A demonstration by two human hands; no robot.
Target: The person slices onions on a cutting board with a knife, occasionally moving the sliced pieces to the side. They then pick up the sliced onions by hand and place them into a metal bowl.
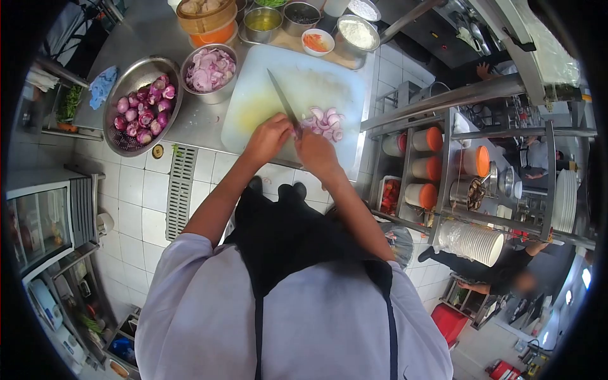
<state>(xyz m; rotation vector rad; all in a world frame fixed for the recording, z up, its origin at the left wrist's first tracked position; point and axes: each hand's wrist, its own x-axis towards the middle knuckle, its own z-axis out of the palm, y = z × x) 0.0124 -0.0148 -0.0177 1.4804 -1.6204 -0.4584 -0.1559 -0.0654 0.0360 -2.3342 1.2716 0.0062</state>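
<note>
My right hand [316,151] is closed around the handle of a kitchen knife [282,97], whose blade points away over the white cutting board [253,88]. Close against the blade on its left side, my left hand [270,136] has its fingers curled and pressed together; whatever they hold is hidden. Sliced red onion [327,123] lies in a small pile on the board, just right of the knife. Left of the board stands a metal bowl [216,95] full of sliced onion [210,68]. Farther left, a perforated metal colander [117,95] holds several peeled whole red onions [144,119].
Behind the board are a bamboo steamer [206,19], a bowl of yellow liquid [263,20], a bowl of white powder [358,33] and a small orange-stained bowl [318,42]. Metal shelving [446,158] with orange-lidded tubs stands right. Other people work at far right.
</note>
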